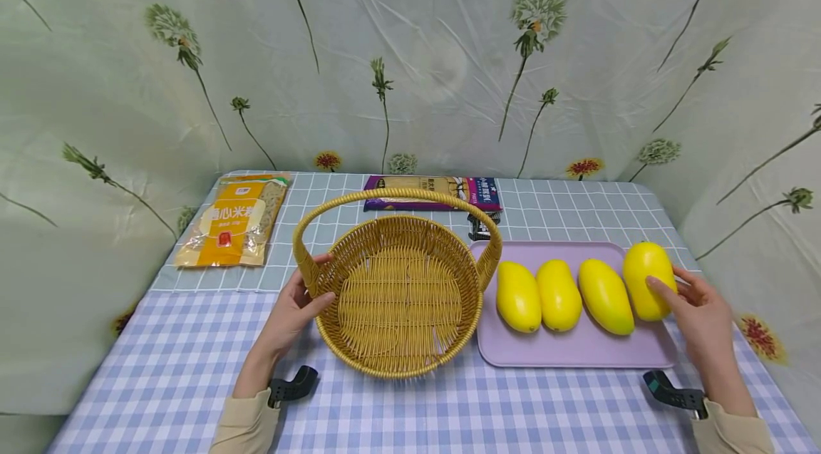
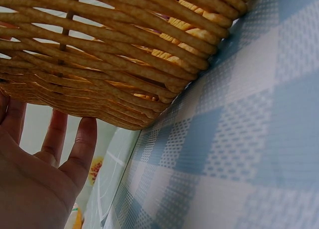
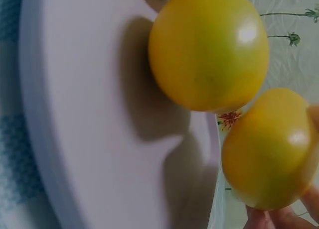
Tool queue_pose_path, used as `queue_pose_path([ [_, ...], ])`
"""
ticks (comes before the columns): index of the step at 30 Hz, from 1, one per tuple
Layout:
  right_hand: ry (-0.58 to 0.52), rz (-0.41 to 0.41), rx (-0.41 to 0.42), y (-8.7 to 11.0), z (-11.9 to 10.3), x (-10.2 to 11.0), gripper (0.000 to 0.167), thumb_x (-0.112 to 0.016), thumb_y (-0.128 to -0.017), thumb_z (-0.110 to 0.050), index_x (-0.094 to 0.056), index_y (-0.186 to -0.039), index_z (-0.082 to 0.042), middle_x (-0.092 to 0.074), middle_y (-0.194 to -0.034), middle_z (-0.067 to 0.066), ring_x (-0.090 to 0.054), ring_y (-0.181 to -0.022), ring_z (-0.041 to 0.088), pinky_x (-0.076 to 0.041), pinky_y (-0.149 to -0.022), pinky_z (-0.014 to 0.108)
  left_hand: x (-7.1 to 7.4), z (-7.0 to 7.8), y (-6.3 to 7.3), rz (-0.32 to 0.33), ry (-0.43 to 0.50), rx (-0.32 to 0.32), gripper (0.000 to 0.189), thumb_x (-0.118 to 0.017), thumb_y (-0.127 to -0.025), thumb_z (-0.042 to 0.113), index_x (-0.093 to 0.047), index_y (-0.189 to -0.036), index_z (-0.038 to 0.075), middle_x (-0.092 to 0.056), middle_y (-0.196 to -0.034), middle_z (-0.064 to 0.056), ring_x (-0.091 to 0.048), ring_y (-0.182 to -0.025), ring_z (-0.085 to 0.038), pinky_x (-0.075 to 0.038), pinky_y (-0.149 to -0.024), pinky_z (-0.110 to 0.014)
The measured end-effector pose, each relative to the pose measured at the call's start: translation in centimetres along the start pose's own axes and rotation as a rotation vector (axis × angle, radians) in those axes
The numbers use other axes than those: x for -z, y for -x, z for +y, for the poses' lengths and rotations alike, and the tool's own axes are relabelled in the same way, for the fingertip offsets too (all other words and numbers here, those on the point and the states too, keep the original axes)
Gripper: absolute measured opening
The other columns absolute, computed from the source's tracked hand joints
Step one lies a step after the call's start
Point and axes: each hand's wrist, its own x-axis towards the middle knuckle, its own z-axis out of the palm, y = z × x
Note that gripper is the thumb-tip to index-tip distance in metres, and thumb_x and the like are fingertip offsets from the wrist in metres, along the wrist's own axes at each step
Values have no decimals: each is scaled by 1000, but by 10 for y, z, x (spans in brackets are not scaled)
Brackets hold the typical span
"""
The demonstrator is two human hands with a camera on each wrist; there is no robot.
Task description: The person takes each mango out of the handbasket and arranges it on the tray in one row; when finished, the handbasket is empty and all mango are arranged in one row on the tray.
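A round wicker basket point(image 1: 396, 371) with a tall arched handle stands in the middle of the table. My left hand point(image 1: 291, 311) grips its left side at the foot of the handle, thumb over the rim. In the left wrist view, the fingers lie against the woven wall point(image 2: 114, 50) from outside. At the right, my right hand point(image 1: 705, 311) holds a yellow mango point(image 1: 646, 276) between thumb and fingers. The right wrist view shows this mango point(image 3: 269, 154) raised off the lilac tray point(image 1: 551, 354). Three more mangoes point(image 1: 558, 295) lie on the tray in a row.
An orange and clear food packet point(image 1: 234, 222) lies at the back left. Behind the basket is a purple noodle packet point(image 1: 436, 190), with a small black packet point(image 1: 484, 226) beside it. A checked cloth point(image 1: 398, 418) covers the table, and a floral curtain point(image 1: 442, 69) hangs behind.
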Motion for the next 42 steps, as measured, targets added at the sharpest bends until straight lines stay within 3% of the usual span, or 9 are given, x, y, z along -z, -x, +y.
queue_pose_path([
  [5, 60, -77, 11, -1, 2, 1, 84, -60, -85, -56, -31, -148, -7, -41, -134, 23, -41, -99, 19, -44, -75, 23, 0, 0, 0, 1, -1, -2, 60, -60, -88, -7, -36, -142, 3, -33, -148, -14, -35, -130, -31, -36, -100, -27],
  [10, 98, -115, 30, -1, 4, -1, 84, -57, -88, -54, -29, -146, 1, -34, -139, 29, -36, -109, 37, -37, -67, 26, 0, 1, 0, 1, 6, -1, 60, -60, -88, -8, -36, -142, 3, -33, -148, -14, -35, -130, -32, -35, -100, -28],
  [14, 124, -130, 27, -1, 4, -2, 85, -55, -89, -55, -28, -146, 3, -31, -140, 32, -33, -116, 44, -35, -66, 28, 0, 1, 0, 1, 3, 12, 60, -60, -88, -6, -35, -142, 4, -33, -148, -13, -34, -130, -31, -35, -100, -27],
  [32, 176, -151, -39, -3, -2, -3, 90, -56, -86, -60, -33, -142, 7, -39, -132, 32, -41, -109, 41, -38, -58, 21, 1, 0, 0, -1, 9, 3, 60, -60, -88, -7, -35, -142, 3, -33, -148, -14, -34, -131, -32, -35, -100, -26],
  [42, 207, -180, -38, -4, -3, -2, 92, -51, -87, -63, -32, -141, 9, -37, -132, 33, -38, -110, 44, -40, -70, 34, 0, 1, 0, -3, 11, 12, 60, -60, -88, -6, -35, -142, 3, -32, -148, -13, -34, -131, -32, -36, -100, -27],
])
